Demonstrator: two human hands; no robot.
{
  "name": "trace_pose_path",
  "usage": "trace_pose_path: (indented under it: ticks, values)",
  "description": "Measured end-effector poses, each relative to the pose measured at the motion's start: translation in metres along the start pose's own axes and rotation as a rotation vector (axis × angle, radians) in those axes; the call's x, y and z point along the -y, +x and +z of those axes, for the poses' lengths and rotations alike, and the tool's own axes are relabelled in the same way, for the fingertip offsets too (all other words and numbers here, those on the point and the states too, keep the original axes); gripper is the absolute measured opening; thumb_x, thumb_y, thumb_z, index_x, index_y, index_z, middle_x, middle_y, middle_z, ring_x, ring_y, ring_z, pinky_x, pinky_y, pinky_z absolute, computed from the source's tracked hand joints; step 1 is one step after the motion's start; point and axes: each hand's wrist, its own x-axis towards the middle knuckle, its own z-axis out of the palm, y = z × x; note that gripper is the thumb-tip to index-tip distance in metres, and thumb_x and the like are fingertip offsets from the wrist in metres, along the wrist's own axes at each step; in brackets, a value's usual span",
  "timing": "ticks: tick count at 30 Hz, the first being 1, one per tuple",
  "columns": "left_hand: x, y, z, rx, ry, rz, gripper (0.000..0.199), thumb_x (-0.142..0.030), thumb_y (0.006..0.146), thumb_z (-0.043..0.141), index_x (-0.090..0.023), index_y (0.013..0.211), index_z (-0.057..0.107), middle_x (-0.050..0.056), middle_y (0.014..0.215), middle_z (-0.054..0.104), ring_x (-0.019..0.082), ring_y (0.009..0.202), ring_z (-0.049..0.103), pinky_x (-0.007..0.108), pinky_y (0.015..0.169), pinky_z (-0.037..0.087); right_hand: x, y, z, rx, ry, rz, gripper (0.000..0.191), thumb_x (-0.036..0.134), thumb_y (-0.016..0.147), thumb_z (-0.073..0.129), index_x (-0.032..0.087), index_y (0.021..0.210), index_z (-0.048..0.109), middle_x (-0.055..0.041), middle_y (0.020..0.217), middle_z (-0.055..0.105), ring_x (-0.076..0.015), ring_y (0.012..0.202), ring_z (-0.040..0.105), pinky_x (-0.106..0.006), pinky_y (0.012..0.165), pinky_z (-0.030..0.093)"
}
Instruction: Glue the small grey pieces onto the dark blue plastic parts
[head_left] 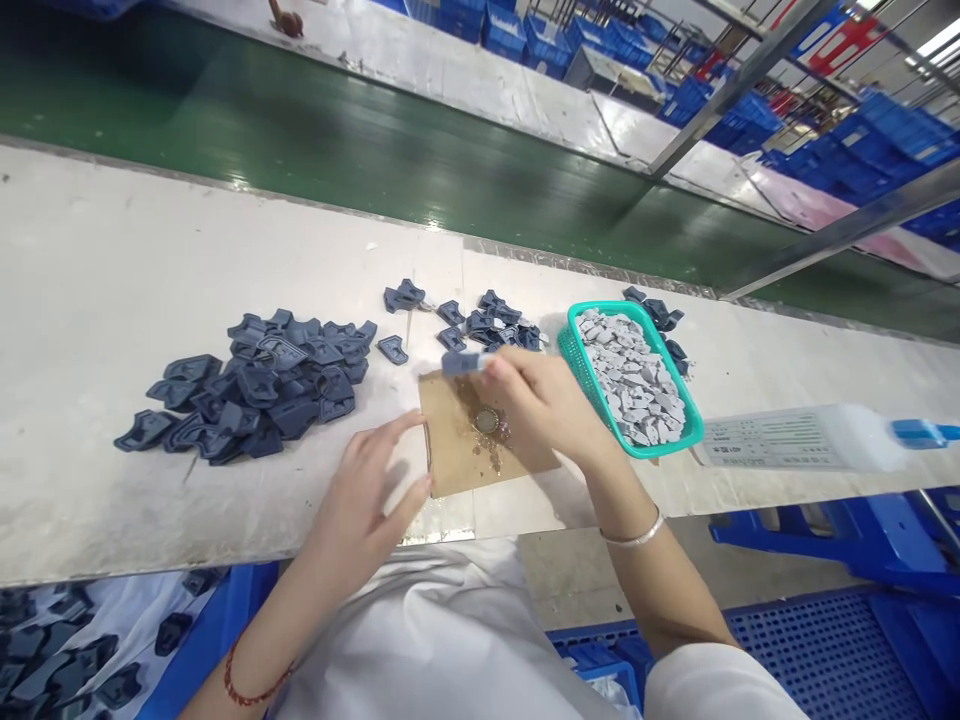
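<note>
My right hand (pixel 546 400) pinches a small dark blue-grey plastic piece (pixel 461 363) with a pale end, blurred, above the far edge of a brown cardboard sheet (pixel 450 440). On that sheet lies a small round cap-like thing (pixel 486 420), with shiny wet spots around it. My left hand (pixel 375 490) rests by the sheet's left edge, thumb and fingers apart, holding nothing. Several similar dark pieces (pixel 502 322) lie just beyond the cardboard. A large heap of them (pixel 262 385) sits to the left.
A green basket (pixel 697 425) of light grey pieces (pixel 630 380) stands right of my right hand. Beside it lies a white bottle (pixel 810 438) with a blue tip. A green conveyor belt (pixel 322 150) runs behind the table. Blue crates (pixel 544 45) stand beyond; dark pieces fill a lined crate (pixel 244 610) below left.
</note>
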Motion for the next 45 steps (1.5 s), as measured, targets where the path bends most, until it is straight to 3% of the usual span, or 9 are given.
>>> trace_pose_path:
  ticks: [3, 8, 12, 17, 23, 32, 39, 42, 45]
  values:
    - [0.001, -0.005, 0.002, 0.121, 0.366, 0.194, 0.045, -0.032, 0.099, 0.053, -0.021, 0.142, 0.054, 0.009, 0.153, 0.053, 0.034, 0.129, 0.047, 0.052, 0.107, 0.043, -0.014, 0.02, 0.001, -0.184, -0.172, 0.144, 0.041, 0.042, 0.106, 0.039, 0.02, 0.081, 0.063, -0.0007, 0.063, 0.057, -0.0173, 0.059, 0.051, -0.029, 0.059, 0.033]
    - [0.002, -0.011, -0.004, 0.076, 0.6, 0.307, 0.028, -0.028, 0.099, 0.052, -0.018, 0.119, 0.067, 0.009, 0.143, 0.063, 0.037, 0.122, 0.053, 0.053, 0.097, 0.048, -0.024, 0.032, 0.012, -0.182, -0.349, 0.182, 0.029, 0.032, 0.102, 0.045, 0.019, 0.099, 0.07, -0.0079, 0.083, 0.07, -0.0243, 0.078, 0.063, -0.031, 0.066, 0.039]
    - [-0.002, -0.002, -0.018, 0.08, 0.589, 0.353, 0.024, -0.023, 0.1, 0.047, -0.016, 0.108, 0.068, 0.011, 0.132, 0.069, 0.033, 0.116, 0.057, 0.05, 0.098, 0.05, -0.026, 0.008, 0.001, -0.278, -0.288, 0.171, 0.03, 0.033, 0.099, 0.047, 0.017, 0.113, 0.069, -0.0096, 0.091, 0.072, -0.0252, 0.081, 0.064, -0.035, 0.073, 0.046]
    - [-0.009, 0.041, -0.037, -0.012, 0.668, 0.367, 0.038, -0.008, 0.094, 0.041, -0.014, 0.123, 0.066, 0.014, 0.14, 0.064, 0.035, 0.121, 0.057, 0.055, 0.102, 0.048, -0.051, -0.039, -0.046, -0.509, -0.398, 0.24, 0.029, 0.025, 0.093, 0.046, 0.021, 0.107, 0.07, -0.0119, 0.104, 0.07, -0.0269, 0.089, 0.065, -0.041, 0.08, 0.051]
    - [-0.002, 0.101, -0.052, 0.021, 0.762, 0.374, 0.054, 0.0, 0.086, 0.033, -0.01, 0.128, 0.066, 0.019, 0.14, 0.063, 0.038, 0.116, 0.058, 0.058, 0.096, 0.048, -0.098, -0.069, -0.085, -0.388, -0.443, 0.383, 0.032, 0.025, 0.086, 0.052, 0.019, 0.112, 0.07, -0.0156, 0.115, 0.069, -0.0311, 0.096, 0.066, -0.048, 0.084, 0.053]
    - [0.005, 0.122, -0.049, -0.004, 0.855, 0.373, 0.03, -0.021, 0.093, 0.043, -0.016, 0.101, 0.072, 0.017, 0.104, 0.073, 0.036, 0.099, 0.059, 0.052, 0.088, 0.048, -0.116, -0.023, -0.086, -0.344, -0.525, 0.303, 0.023, 0.024, 0.085, 0.06, 0.018, 0.105, 0.07, -0.0162, 0.112, 0.071, -0.0315, 0.098, 0.067, -0.049, 0.09, 0.053]
    - [-0.016, 0.075, -0.049, -0.027, 0.383, 0.186, 0.029, -0.038, 0.095, 0.052, -0.021, 0.113, 0.067, 0.009, 0.109, 0.072, 0.028, 0.093, 0.066, 0.038, 0.077, 0.052, -0.12, -0.019, -0.086, -0.44, -0.359, 0.382, 0.01, 0.029, 0.079, 0.07, 0.019, 0.079, 0.067, -0.0104, 0.08, 0.073, -0.0267, 0.076, 0.069, -0.044, 0.078, 0.056]
    - [-0.018, 0.052, -0.043, -0.024, 0.099, 0.017, 0.03, -0.046, 0.089, 0.06, -0.025, 0.109, 0.069, 0.005, 0.1, 0.073, 0.024, 0.081, 0.066, 0.031, 0.063, 0.049, -0.111, -0.031, -0.083, -0.513, -0.065, 0.374, 0.018, 0.032, 0.076, 0.075, 0.017, 0.085, 0.07, -0.0096, 0.082, 0.074, -0.0249, 0.078, 0.071, -0.043, 0.08, 0.058]
    - [-0.018, 0.035, -0.034, 0.022, -0.111, -0.127, 0.034, -0.048, 0.088, 0.064, -0.025, 0.112, 0.068, 0.005, 0.107, 0.074, 0.024, 0.092, 0.068, 0.031, 0.072, 0.053, -0.093, -0.043, -0.077, -0.566, 0.238, 0.371, 0.027, 0.033, 0.078, 0.077, 0.018, 0.1, 0.075, -0.0073, 0.088, 0.075, -0.021, 0.079, 0.07, -0.04, 0.081, 0.059]
